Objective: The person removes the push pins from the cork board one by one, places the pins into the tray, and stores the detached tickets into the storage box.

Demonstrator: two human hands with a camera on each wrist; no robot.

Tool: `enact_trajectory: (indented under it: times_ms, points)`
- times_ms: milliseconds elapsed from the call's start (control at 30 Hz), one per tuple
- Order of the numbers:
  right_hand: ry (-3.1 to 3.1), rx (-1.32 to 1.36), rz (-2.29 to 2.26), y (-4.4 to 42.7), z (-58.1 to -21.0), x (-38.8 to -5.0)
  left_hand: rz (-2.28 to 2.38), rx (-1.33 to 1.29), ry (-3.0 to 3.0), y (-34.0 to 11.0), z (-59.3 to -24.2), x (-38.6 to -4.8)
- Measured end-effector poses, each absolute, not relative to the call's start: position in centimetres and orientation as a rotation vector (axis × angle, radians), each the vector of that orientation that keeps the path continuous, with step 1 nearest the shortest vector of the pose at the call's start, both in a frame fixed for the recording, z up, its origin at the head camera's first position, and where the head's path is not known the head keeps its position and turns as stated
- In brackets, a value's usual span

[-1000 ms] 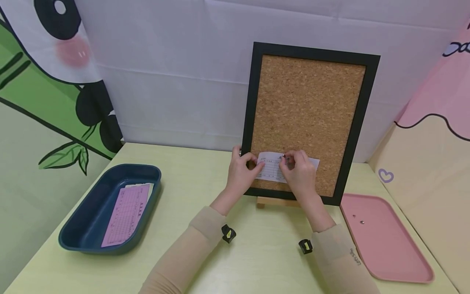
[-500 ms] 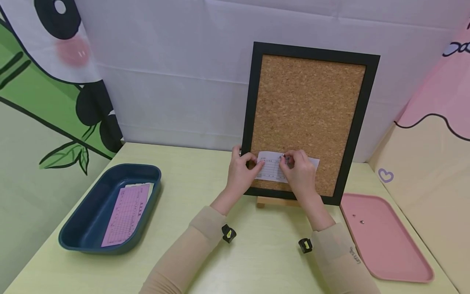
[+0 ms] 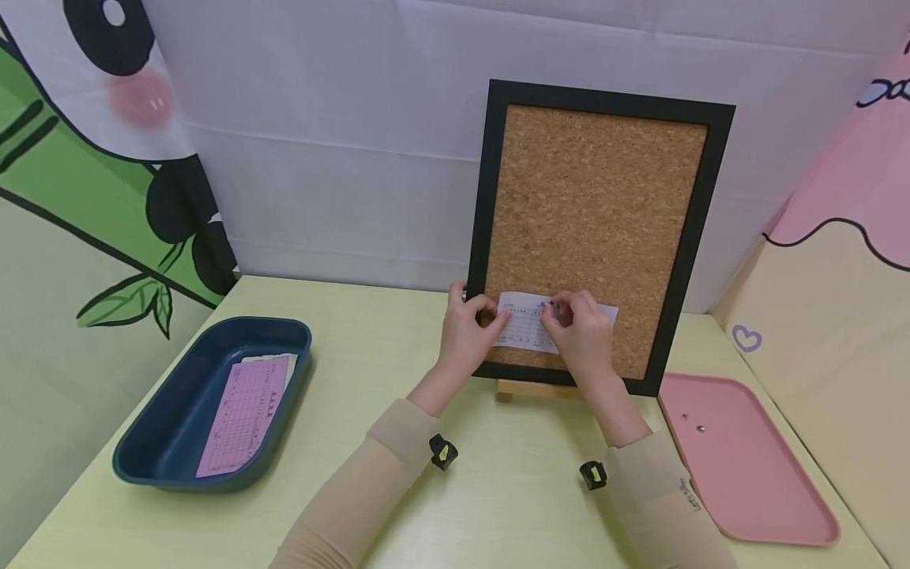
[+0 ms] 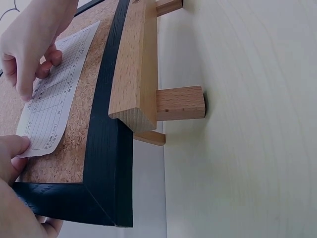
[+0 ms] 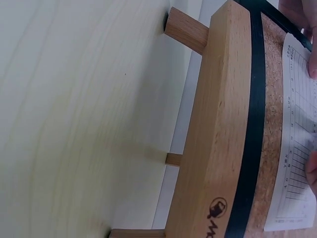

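A printed white paper slip (image 3: 524,321) lies against the lower part of a black-framed cork board (image 3: 597,205). At the slip's left end, the thumb and forefinger of my left hand (image 3: 464,334) hold it, with other fingers reaching behind the frame's edge. My right hand (image 3: 584,338) is at the slip's upper middle, pinching what looks like a small dark push pin (image 3: 550,303), mostly hidden by the fingertips. In the left wrist view, both hands meet the lined slip (image 4: 52,106). The right wrist view shows part of the same slip (image 5: 292,183).
A wooden easel (image 4: 136,69) supports the board. On the left, a blue basin (image 3: 163,395) holds pink and pale paper slips (image 3: 245,415). On the right, a pink tray (image 3: 768,482) carries small metallic pins (image 3: 701,428). A pale cloth hangs behind the table (image 3: 370,332).
Both hands stay at the slip in nearly the same positions. The whole head view shifts very slightly; nothing else visibly moves.
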State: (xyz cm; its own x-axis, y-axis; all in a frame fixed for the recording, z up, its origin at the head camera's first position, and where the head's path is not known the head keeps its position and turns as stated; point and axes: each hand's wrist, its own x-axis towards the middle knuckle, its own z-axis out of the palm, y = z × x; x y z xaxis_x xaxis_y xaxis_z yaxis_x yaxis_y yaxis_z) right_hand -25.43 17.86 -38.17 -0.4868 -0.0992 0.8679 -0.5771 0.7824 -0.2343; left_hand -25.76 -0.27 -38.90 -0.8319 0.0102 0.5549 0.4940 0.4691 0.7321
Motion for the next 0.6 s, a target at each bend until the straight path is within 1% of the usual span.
enact_trajectory:
  times_ms: [233,600]
  points:
    - [-2.04,0.514,0.678,18.0,-38.0,-25.1,-1.341,-0.424,-2.216,-0.2,-39.1,-25.9]
    - [-2.037,0.525,0.649,19.0,-36.6,-23.8,-1.358,-0.395,-2.211,-0.4,-39.0,-25.4]
